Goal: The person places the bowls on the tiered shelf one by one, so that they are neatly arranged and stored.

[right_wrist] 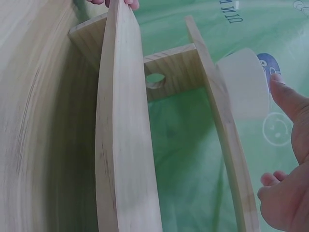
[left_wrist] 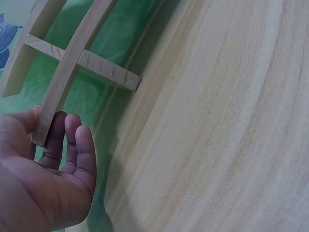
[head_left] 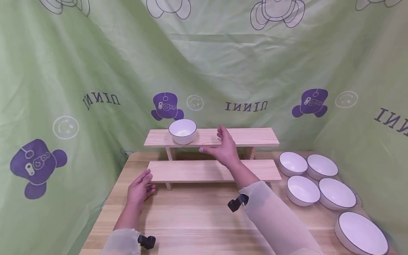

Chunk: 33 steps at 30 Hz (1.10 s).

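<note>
A two-tier wooden shelf stand (head_left: 204,171) is on the table, a white bowl (head_left: 182,131) with a dark rim upright on its upper board. My left hand (head_left: 139,189) holds the left end of the lower board; in the left wrist view that board end (left_wrist: 50,113) lies between thumb and curled fingers. Over the stand reaches my right hand (head_left: 225,150), thumb and fingers spread, holding nothing. It is to the right of the bowl and apart from it. In the right wrist view the bowl (right_wrist: 244,84) shows beyond the upper board, close to the thumb.
Several white bowls stand at the table's right side, one of them a larger bowl (head_left: 361,233) at the front right corner. A green printed curtain (head_left: 223,71) hangs behind and at both sides. Wooden tabletop (head_left: 197,219) extends in front of the stand.
</note>
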### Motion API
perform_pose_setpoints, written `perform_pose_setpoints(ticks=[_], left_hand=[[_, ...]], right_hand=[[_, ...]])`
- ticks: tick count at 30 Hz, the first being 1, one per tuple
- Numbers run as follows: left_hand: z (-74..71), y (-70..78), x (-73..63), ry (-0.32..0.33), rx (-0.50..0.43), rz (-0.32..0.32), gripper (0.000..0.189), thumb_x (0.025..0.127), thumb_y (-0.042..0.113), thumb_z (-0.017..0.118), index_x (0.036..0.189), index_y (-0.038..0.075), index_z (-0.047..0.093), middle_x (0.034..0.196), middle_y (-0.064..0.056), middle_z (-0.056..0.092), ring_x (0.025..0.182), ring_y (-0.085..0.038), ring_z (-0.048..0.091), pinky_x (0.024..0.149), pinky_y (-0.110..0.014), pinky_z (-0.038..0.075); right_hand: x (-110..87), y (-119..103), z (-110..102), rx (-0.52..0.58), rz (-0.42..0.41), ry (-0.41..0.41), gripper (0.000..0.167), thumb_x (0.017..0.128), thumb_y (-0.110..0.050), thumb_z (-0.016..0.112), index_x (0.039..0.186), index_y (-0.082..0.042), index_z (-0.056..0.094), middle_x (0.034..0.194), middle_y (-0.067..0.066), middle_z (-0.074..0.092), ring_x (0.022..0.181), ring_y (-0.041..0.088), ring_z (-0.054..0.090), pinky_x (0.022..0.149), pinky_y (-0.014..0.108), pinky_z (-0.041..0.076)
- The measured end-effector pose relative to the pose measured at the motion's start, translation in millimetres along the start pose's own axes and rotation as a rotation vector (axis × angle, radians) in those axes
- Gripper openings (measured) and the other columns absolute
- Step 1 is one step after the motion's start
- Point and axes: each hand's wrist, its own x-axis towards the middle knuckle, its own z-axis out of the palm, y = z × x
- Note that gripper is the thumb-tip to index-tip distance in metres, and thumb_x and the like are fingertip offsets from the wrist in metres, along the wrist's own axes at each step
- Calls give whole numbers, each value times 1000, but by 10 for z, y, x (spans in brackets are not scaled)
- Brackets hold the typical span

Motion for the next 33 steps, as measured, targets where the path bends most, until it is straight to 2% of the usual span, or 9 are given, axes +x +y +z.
perform_pose_setpoints(ticks=[3, 6, 15, 24, 33], left_hand=[[-1, 4, 3, 8, 4, 6, 56, 96, 36, 76, 148, 23, 58, 104, 1, 67, 78, -14, 69, 77, -30, 65], [13, -17, 14, 6, 4, 8, 56, 96, 36, 76, 148, 22, 59, 97, 4, 67, 77, -14, 69, 76, -31, 65], [2, -29, 6, 8, 11, 11, 57, 96, 38, 76, 148, 23, 58, 101, 4, 67, 78, -14, 69, 79, -32, 65], [12, -16, -6, 8, 17, 23, 58, 96, 39, 76, 149, 24, 58, 105, 4, 65, 79, -14, 70, 77, -30, 65], [4, -12, 11, -4, 17, 18, 59, 97, 39, 75, 150, 25, 57, 97, 5, 68, 78, -13, 69, 77, -30, 65]], right_hand=[[-34, -7, -47, -8, 6, -10, 130, 66, -43, 100, 165, -14, 21, 161, 7, 42, 147, 26, 41, 121, 43, 38], [-77, 24, -98, -2, 19, -13, 129, 66, -42, 100, 166, -16, 21, 161, 6, 42, 148, 26, 40, 122, 44, 38], [-187, 113, -219, 55, 24, -28, 133, 64, -49, 99, 166, -16, 20, 162, 6, 40, 148, 25, 40, 122, 44, 37], [-347, 184, -328, 96, 23, -26, 127, 69, -41, 99, 165, -15, 21, 162, 7, 40, 148, 25, 39, 123, 43, 35], [-507, 294, -465, 118, 45, -23, 130, 66, -44, 99, 166, -17, 19, 161, 6, 40, 149, 25, 38, 125, 41, 33]])
